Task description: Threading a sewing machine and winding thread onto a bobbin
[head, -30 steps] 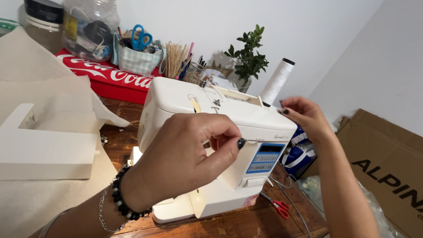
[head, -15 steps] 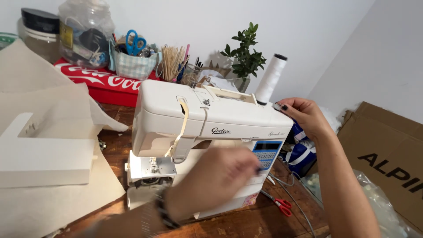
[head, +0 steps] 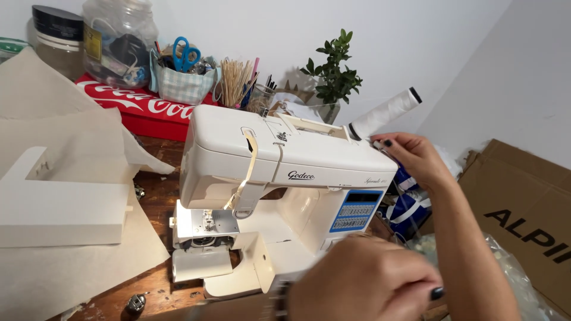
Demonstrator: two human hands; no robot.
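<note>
Sewing machine: one cream sewing machine (head: 279, 178) is seen standing upright on the wooden table (head: 157, 196), near the middle of the view; its bobbin cover at the lower left is hinged open and a blue panel is carried on its front.
Right hand: the right hand (head: 413, 157) is held at the machine's right end, fingertips pinched narrowly at the base of the thread cone; whether thread is caught between them cannot be told.
Left hand: the left hand (head: 366, 282) is seen blurred, low in the frame in front of the machine's base, fingers curled loosely; nothing is shown in it, and whether anything is touched cannot be told.
Thread cone: one white thread cone (head: 385, 112) is tilted up and to the right from the machine's right end.
Risk, cone: the cone could be knocked loose or tipped off by the pinching fingers, since it already leans.
Risk, cover: the open bobbin cover could be caught by the blurred left hand, which is just beside the base.
Risk, plant: the small green plant (head: 333, 71) just behind the machine could be brushed by the right arm.
Counted, behind: one red tin (head: 140, 113), one clear jar (head: 118, 38), one checked pouch with blue scissors (head: 184, 53), one bundle of wooden sticks (head: 235, 80).
Counted, left: one white flat extension piece (head: 59, 205) lies on pale paper sheets (head: 71, 273).
Counted, right: one cardboard box (head: 517, 208) is seen well apart from the machine.
</note>
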